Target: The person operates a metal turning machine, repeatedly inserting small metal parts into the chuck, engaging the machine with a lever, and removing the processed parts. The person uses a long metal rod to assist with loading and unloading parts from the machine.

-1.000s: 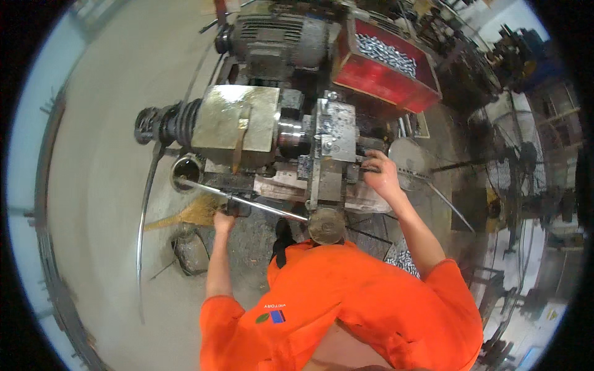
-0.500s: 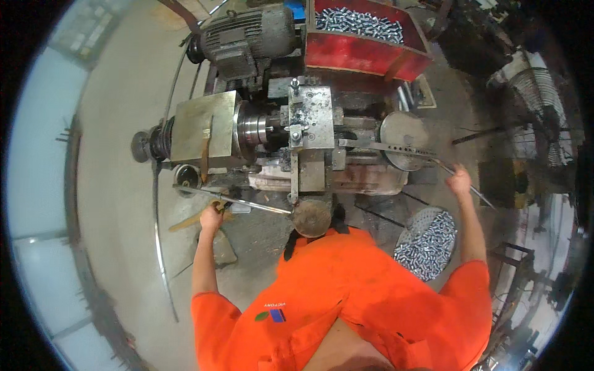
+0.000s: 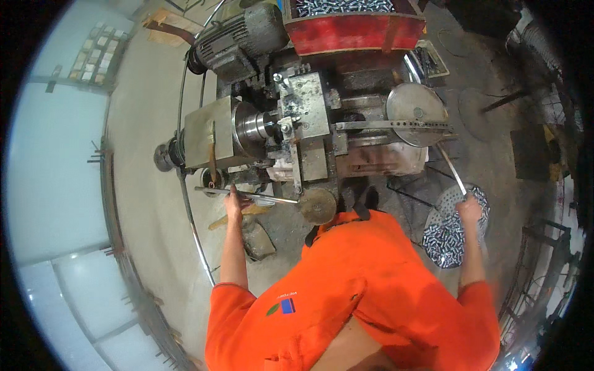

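Your right hand [image 3: 468,209] grips the metal lever [image 3: 453,170] slanting from near the round disc [image 3: 411,100] toward the perforated basket [image 3: 441,209], while your left hand [image 3: 235,203] meets the steel rod [image 3: 263,197], its grip unclear.

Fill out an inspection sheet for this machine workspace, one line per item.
Surface: grey floor, with marks and debris around the machine.
Job's things: metal lever bar near the round disc; long rod on the left.
Clutter: brush-like tool on the box-shaped cover; small metal pieces in the red bin and perforated basin.
Hands: right hand closed on the lever bar's end; left hand at the long rod, grip unclear.
Cables: none clearly identifiable.
Surroundings: motor behind the machine; pale wall at left.
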Demonstrator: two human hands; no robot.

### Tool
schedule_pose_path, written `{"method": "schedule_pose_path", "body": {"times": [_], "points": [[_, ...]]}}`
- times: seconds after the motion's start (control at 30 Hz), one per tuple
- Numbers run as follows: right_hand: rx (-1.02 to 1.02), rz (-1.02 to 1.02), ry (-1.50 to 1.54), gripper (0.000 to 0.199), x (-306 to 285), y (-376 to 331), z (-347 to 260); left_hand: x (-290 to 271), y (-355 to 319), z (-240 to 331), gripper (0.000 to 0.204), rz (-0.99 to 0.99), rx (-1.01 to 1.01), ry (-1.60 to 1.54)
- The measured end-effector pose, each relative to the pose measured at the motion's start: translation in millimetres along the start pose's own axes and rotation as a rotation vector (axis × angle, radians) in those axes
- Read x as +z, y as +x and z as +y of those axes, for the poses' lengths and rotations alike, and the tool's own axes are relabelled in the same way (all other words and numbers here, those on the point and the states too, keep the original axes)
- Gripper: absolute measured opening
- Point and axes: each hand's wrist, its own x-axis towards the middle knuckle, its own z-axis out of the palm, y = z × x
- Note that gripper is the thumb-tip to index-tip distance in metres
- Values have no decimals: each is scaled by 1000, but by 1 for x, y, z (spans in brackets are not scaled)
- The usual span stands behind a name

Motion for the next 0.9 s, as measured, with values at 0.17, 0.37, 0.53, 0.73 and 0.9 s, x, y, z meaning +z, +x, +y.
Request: {"method": "schedule_pose_path", "body": {"times": [0.17, 0.37, 0.53, 0.73, 0.9], "points": [[18, 162, 322, 28, 51, -67, -34, 11, 17, -17, 42, 67, 235, -13], [150, 6, 573, 26, 33, -86, -72, 12, 20, -16, 43, 136, 183, -13], [120, -35, 569, 32, 28, -70, -60, 6, 16, -10, 43, 83, 152, 32], [-132, 73, -61, 36, 20, 47, 37, -1, 31, -17, 50, 70, 134, 186], [-18, 232, -385, 51, -35, 155, 6, -12, 45, -28, 46, -95, -23, 311]]}}
